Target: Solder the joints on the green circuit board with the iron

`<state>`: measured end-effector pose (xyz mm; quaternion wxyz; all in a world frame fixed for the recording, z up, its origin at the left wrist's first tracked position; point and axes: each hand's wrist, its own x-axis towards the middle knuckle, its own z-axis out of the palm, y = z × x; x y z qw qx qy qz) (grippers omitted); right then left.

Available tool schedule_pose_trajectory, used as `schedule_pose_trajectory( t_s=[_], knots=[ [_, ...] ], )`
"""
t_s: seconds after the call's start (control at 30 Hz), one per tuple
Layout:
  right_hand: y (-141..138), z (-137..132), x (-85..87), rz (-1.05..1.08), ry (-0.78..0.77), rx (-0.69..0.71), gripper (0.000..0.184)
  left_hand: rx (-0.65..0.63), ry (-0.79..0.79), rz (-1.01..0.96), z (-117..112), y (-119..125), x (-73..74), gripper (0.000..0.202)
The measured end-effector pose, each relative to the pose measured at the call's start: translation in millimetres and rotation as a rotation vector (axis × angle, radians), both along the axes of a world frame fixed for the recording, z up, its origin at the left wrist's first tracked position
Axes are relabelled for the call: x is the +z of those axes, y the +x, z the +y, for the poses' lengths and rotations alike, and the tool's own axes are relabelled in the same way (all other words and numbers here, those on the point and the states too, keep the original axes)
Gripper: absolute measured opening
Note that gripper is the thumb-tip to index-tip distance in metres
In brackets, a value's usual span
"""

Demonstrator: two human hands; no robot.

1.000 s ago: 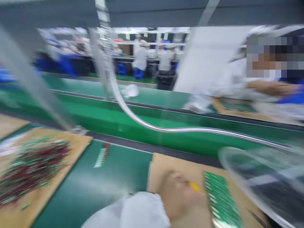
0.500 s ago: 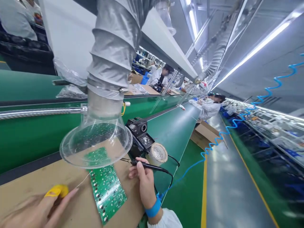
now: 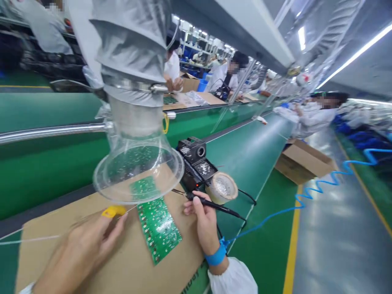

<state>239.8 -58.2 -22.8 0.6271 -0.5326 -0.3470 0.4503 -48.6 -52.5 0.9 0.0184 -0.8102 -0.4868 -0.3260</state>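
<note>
A green circuit board (image 3: 161,228) lies on a sheet of cardboard (image 3: 119,261), its far end seen through the clear fume hood above it. My right hand (image 3: 203,218), a blue strap at the wrist, grips a black soldering iron (image 3: 214,205) whose tip points left, just beyond the board's right edge. To the board's left, my left hand (image 3: 92,241) pinches thin solder wire (image 3: 131,208), with a yellow cover on one finger. The wire's end reaches toward the board's left edge; whether it touches is unclear.
The clear fume hood (image 3: 139,175) hangs low on a grey duct (image 3: 131,49). Behind my right hand stand a black soldering stand (image 3: 196,163) and a round tub (image 3: 225,188) of silvery bits. A coiled blue cord (image 3: 269,216) runs right from my wrist. Co-workers (image 3: 226,75) sit beyond.
My left hand has moved right and up, bringing the solder wire closer to the board. The view has shifted, so the board and right hand appear further right. Both hands keep their holds.
</note>
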Motion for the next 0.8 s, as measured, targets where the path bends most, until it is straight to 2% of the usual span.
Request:
schedule_pose_trajectory(
  t_s=[0.1, 0.2, 0.5, 0.8],
  knots=[
    [-1, -1, -1.1, -0.039, -0.015, 0.013, 0.042, -0.04, 0.025, 0.124, 2, 0, 5.1, 0.028],
    [-1, -2, 0.1, -0.082, -0.026, 0.032, 0.04, -0.014, 0.021, 0.123, 1, 1, 2.1, 0.021],
    [1, -5, -2.0, -0.155, -0.023, 0.064, 0.043, 0.057, -0.045, 0.111, 3, 9, -10.9, 0.031],
    [-10, 4, 13.9, -0.151, -0.035, 0.074, 0.04, 0.088, -0.011, 0.099, 2, 8, -14.2, 0.039]
  ],
)
